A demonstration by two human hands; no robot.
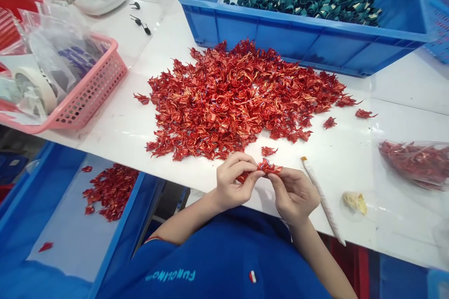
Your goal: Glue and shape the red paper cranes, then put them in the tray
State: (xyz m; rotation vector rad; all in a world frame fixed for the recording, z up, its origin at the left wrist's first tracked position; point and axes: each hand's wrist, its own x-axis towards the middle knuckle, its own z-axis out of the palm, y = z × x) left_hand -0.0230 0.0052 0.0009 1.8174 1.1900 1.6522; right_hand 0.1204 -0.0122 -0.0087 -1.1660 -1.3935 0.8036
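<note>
Because the folded red paper piece (267,167) looks light and easily crushed, I'd hold it by its ends, where my left hand (232,181) and right hand (293,195) have their fingers (245,164) clamped on it, just above the table (336,182).

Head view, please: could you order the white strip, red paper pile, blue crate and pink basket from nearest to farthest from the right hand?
From the right hand:
1. White strip, just right.
2. Red paper pile, ahead.
3. Blue crate, farther ahead.
4. Pink basket, far left.
</note>
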